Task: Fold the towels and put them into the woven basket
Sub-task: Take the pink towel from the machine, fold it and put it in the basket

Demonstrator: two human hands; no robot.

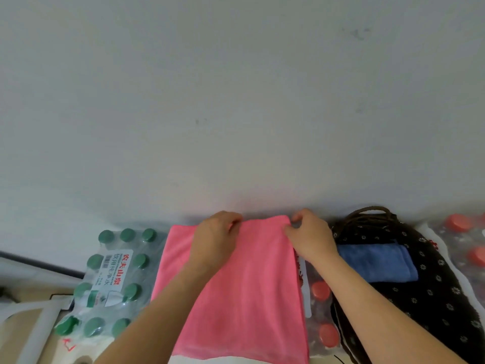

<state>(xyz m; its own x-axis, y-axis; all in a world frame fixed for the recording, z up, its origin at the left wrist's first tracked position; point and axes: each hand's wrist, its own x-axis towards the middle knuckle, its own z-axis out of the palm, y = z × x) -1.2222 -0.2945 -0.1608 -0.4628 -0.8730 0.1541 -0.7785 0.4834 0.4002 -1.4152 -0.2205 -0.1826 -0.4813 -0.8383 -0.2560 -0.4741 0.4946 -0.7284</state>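
A pink towel lies spread flat in front of me, its far edge against the wall. My left hand pinches that far edge near the middle. My right hand pinches the far right corner. To the right sits the woven basket, lined with dark flowered cloth, its brown handle at the back. A folded blue towel lies inside the basket.
A shrink-wrapped pack of green-capped water bottles stands left of the pink towel. Red-capped bottles sit between towel and basket, and more at the far right. A pale wall rises right behind everything.
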